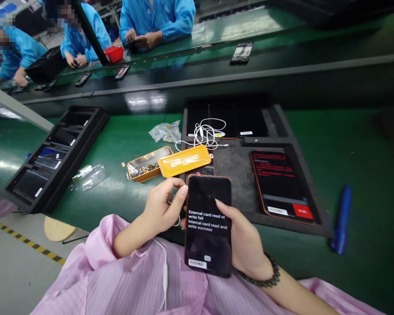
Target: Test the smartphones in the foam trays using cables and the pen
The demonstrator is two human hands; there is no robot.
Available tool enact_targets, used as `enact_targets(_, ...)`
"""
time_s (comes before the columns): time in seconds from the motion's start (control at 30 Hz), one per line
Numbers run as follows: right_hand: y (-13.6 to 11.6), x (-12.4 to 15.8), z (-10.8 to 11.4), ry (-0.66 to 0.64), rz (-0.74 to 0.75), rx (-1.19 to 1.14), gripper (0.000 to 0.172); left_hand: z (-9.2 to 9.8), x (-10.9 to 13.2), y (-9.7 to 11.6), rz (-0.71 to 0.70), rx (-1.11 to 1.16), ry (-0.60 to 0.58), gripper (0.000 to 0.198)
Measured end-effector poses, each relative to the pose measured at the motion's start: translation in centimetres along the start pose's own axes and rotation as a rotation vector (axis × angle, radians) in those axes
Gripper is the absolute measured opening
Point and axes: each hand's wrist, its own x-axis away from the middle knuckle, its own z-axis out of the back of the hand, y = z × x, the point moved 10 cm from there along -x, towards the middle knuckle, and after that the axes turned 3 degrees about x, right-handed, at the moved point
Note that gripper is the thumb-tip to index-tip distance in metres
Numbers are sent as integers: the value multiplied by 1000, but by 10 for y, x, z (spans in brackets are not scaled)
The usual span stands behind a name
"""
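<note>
- Now, phone [208, 225] between both hands, face-up, long axis fore-and-aft, top pointing forward.
- Right hand [248, 239] wrapped round its right edge.
- Left hand [167, 205] curled at its upper-left edge; grip unclear.

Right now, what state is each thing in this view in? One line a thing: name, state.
Held phone: screen lit, reporting external card fail, internal card success
Right hand: closed on that phone, thumb over the screen
Left hand: at the phone's edge, grip unclear
Tray phone: screen lit, red text
Yellow tin: open, small parts inside
Tin lid: askew, lettering up
White cable by the lid: loosely coiled
Clear bag: crumpled
</note>
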Motion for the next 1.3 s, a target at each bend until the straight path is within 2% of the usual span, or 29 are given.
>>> enact_targets(0.43, 1, 0, 2, 1, -4, 9, 39, 0, 0, -1, 15, -4, -6, 23)
enact_targets(0.63, 0, 0, 7, 57, 13, 22, 48, 0, 0, -1, 2, -1, -1, 22)
enact_targets(0.77, -1, 0, 10, 107, 27, -3, 46, 0, 0, 0, -3, 3, -2, 21)
enact_targets(1.1, -3, 0, 5, 42, 37, 60, 44, -1, 0, -1, 0, -7, -7, 22)
enact_targets(1.3, -2, 0, 10, 99, 38, 6, 46, 0, 0, 0, -9, -5, -1, 20)
